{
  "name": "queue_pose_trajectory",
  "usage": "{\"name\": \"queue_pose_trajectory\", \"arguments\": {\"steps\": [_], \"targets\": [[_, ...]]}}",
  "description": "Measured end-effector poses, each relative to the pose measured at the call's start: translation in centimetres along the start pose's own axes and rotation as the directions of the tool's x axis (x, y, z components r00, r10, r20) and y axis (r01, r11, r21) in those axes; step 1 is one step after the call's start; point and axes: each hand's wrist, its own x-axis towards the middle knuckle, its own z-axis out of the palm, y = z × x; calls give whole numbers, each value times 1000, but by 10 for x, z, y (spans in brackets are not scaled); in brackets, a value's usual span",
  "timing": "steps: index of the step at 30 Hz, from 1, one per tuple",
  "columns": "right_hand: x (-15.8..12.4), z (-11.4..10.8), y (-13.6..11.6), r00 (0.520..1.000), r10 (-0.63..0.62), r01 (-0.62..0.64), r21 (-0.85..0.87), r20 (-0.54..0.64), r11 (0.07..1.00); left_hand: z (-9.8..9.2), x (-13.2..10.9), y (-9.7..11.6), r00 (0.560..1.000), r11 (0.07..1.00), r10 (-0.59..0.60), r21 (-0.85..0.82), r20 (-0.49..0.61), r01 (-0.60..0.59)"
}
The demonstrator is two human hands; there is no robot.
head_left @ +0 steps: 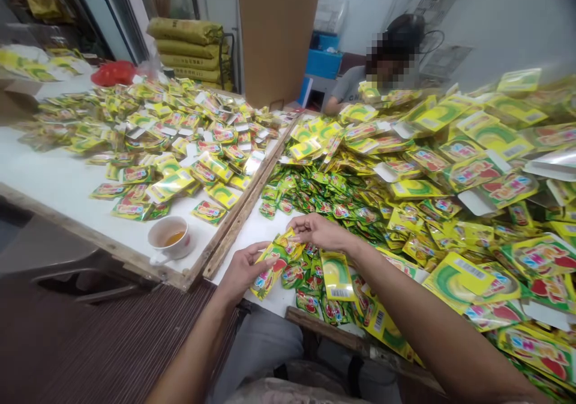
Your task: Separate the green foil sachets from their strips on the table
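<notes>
In the head view my left hand (pixel 243 272) grips a small yellow-green printed carton (pixel 269 275) with a red fruit picture, its thumb lying across the front. At the carton's upper end, my right hand (pixel 315 231) pinches a small yellow sachet (pixel 290 245). Whether the sachet is partly inside the carton I cannot tell. Beneath my right wrist lie green sachets (pixel 310 278) and a yellow carton (pixel 337 277) with a barcode. A heap of small green and yellow sachets (pixel 324 191) spreads just beyond my right hand.
Many flat cartons (pixel 486 128) are piled on the right. Filled-looking cartons (pixel 180 122) cover the left table, with a cup of brown liquid (pixel 170 236) near its edge. A wooden ledge (pixel 252 203) runs between the tables. Another person (pixel 355 83) sits across, behind the pile.
</notes>
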Motion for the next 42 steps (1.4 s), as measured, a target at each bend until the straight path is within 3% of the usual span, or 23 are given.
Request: {"name": "queue_pose_trajectory", "arguments": {"steps": [5, 7, 9, 12, 16, 20, 24, 28, 33, 37, 42], "targets": [[-3, -2, 0, 968, 22, 63, 324, -251, 944, 2, 0, 6, 1000, 999, -21, -36, -18, 20], [-5, 1, 0, 966, 7, 94, 375, -259, 922, 4, -1, 9, 1000, 998, -26, -53, -16, 25], [-7, 4, 0, 977, -11, 80, 317, -211, 945, 5, -2, 10, 1000, 997, -21, -78, -7, 20], [-8, 8, 2, 981, -48, 67, 98, -190, 993, 6, -4, 12, 1000, 996, -27, -86, 15, 28], [-11, 9, 0, 973, -129, 94, -184, -192, 978, 6, -6, 14, 998, 995, -63, -70, 29, 65], [-15, 8, -8, 982, -154, 124, -247, -108, 961, 6, -5, 14, 997, 995, -72, -68, 17, 73], [-16, 10, -9, 979, -119, 55, -350, -165, 935, 5, -4, 9, 998, 999, -35, 23, 50, 34], [-14, 20, -7, 979, -79, 18, -302, -190, 953, 5, -4, 4, 999, 994, 23, 105, 31, -26], [-11, 36, 2, 934, -47, 33, -48, -353, 998, 5, -3, 3, 999, 1000, 7, 7, 43, -8], [-15, 46, 4, 884, -111, 46, -151, -455, 987, 5, -1, 0, 999, 999, 3, -37, 41, -1], [-27, 55, -3, 913, -131, 28, -262, -387, 965, 6, -2, 0, 999, 998, 7, -69, 31, -5]]}}
